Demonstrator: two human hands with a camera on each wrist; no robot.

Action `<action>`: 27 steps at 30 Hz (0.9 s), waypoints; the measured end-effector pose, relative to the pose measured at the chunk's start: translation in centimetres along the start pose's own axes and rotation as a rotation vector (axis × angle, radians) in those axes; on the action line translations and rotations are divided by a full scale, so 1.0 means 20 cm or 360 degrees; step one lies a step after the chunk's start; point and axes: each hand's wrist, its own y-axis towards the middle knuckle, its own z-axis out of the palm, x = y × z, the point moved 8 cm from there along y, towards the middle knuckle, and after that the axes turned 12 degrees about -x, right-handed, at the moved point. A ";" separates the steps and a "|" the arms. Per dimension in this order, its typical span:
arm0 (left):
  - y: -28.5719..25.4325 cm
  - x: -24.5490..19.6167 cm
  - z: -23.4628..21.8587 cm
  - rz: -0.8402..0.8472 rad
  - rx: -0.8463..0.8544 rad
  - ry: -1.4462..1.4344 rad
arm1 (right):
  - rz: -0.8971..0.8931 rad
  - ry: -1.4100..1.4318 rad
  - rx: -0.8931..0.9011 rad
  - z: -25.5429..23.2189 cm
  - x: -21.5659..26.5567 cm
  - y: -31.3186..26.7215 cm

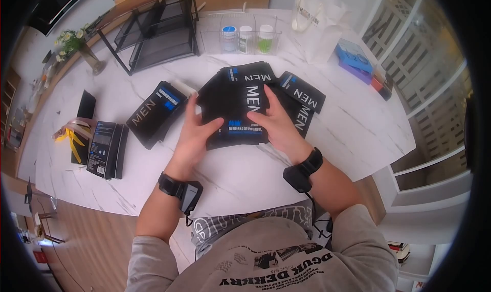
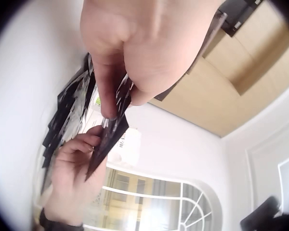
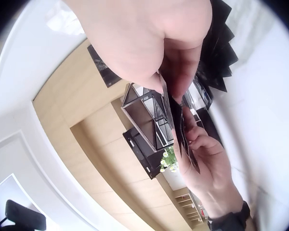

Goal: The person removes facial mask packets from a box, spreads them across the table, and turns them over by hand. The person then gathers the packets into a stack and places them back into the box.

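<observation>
Both hands hold a small stack of flat black packets (image 1: pixel 230 105) printed "MEN" in white with blue lettering. In the head view my left hand (image 1: pixel 197 128) grips the stack's left side, thumb on the front face and fingers behind. My right hand (image 1: pixel 276 126) grips its right side the same way. The left wrist view shows the held packets (image 2: pixel 111 139) edge-on between thumb and fingers, slightly fanned. More black packets (image 1: pixel 302 92) lie spread behind and right of the hands. To the left lies another pile of "MEN" packets (image 1: pixel 153 115).
Black boxes (image 1: pixel 105 149) stand at the left, beside one with a yellow ribbon (image 1: pixel 76 141). At the back are a black mesh rack (image 1: pixel 158 36), a clear bin (image 1: pixel 209 41) of bottles, a white paper bag (image 1: pixel 319 31) and blue and purple boxes (image 1: pixel 353 57). A flower vase (image 1: pixel 92 62) stands back left.
</observation>
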 end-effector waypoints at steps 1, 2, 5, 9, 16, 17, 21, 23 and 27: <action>0.00 -0.02 0.00 0.0019 0.0033 0.0030 | -0.0014 -0.0021 0.0001 0.00 0.01 0.00; 0.00 -0.02 -0.01 0.0019 0.0051 0.0052 | -0.0023 -0.0046 0.0004 0.00 0.01 0.00; 0.00 -0.01 -0.03 -0.0016 0.0095 0.0119 | -0.0040 -0.0172 0.0117 0.01 0.00 -0.01; 0.01 0.06 -0.08 -0.0264 0.0175 0.0065 | 0.0075 -0.0273 0.0160 -0.02 -0.04 0.01; 0.00 0.04 -0.04 -0.0265 0.0213 0.0114 | 0.0237 -0.0019 0.0270 0.02 -0.01 -0.03; 0.01 0.04 -0.05 -0.0254 0.0176 0.0107 | 0.0259 0.0035 0.0284 0.02 -0.01 -0.02; 0.00 0.02 -0.04 -0.0308 0.0127 -0.0077 | 0.0328 0.0195 0.0350 0.02 -0.01 -0.03; 0.00 0.01 -0.04 -0.0351 0.0152 -0.0208 | 0.0349 0.0241 0.0375 0.03 -0.01 -0.03; -0.01 0.01 -0.05 -0.0386 0.0151 -0.0320 | 0.0388 0.0310 0.0386 0.03 -0.03 -0.03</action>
